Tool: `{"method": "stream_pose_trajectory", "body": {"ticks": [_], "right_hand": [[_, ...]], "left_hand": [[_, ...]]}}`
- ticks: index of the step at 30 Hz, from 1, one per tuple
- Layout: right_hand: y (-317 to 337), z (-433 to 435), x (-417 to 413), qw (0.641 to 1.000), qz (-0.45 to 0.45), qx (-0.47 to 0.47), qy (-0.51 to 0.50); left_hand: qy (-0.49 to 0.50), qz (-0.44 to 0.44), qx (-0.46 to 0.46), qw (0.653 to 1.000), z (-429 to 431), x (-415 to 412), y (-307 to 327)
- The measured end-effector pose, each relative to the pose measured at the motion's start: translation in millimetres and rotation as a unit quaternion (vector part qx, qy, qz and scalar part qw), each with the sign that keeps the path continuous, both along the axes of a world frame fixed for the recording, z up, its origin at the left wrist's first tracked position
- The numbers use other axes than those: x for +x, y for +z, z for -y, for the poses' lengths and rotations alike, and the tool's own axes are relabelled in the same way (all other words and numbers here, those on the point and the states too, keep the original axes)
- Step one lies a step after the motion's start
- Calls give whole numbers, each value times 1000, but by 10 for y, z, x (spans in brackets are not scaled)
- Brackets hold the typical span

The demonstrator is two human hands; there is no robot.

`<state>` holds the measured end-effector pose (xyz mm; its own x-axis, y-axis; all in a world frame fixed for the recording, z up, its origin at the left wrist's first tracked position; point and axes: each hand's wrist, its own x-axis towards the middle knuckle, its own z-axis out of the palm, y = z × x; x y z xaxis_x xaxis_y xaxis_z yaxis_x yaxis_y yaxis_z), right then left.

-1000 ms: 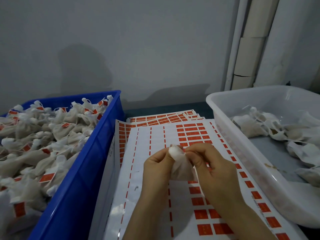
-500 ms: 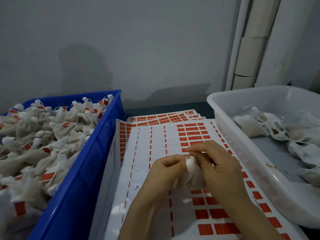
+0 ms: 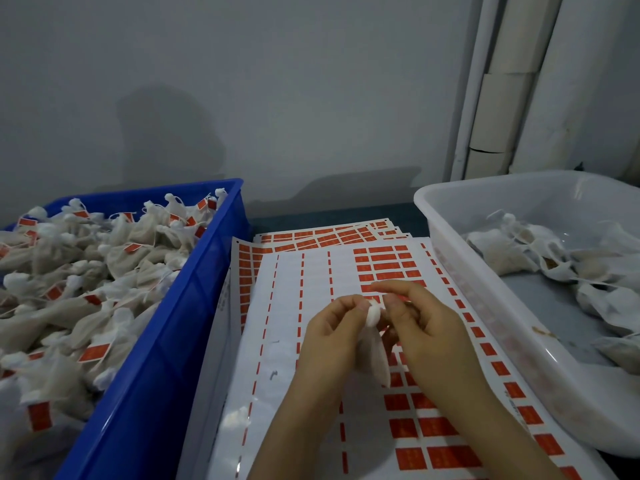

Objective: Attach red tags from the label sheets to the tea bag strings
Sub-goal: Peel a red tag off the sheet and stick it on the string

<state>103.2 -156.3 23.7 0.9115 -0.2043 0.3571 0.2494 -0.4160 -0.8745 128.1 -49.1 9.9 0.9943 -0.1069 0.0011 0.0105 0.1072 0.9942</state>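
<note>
A white tea bag [image 3: 374,344] hangs between both hands over the label sheet [image 3: 311,341]. My left hand [image 3: 332,337] pinches its knotted top from the left. My right hand [image 3: 426,327] touches the same top from the right, forefinger stretched above it. The string is too thin to make out. Red tags [image 3: 384,261] remain on the sheet's far part and near right part; the middle columns are peeled bare.
A blue crate [image 3: 166,358] on the left is heaped with tagged tea bags [image 3: 86,282]. A white tub [image 3: 519,341] on the right holds untagged tea bags [image 3: 571,258]. More label sheets [image 3: 329,233] lie stacked behind, near the grey wall.
Both hands and the tea bag have shifted a little right and down over the sheet. The bag now hangs lower, with my right forefinger extended above its top.
</note>
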Motion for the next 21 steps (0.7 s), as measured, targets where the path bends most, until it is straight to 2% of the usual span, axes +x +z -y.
{"method": "stream_pose_trajectory", "body": {"ticks": [7,11,21], "right_hand": [[-14,-16,15,997,-36,57,47],[-15,-18,8,994,-43,78,59],[1,113,53,983,-99,138,76]], "left_hand": [[64,-13,-42,997,20,15,19],[55,5,-50,997,13,20,37],[4,69,29,997,-5,-41,51]]}}
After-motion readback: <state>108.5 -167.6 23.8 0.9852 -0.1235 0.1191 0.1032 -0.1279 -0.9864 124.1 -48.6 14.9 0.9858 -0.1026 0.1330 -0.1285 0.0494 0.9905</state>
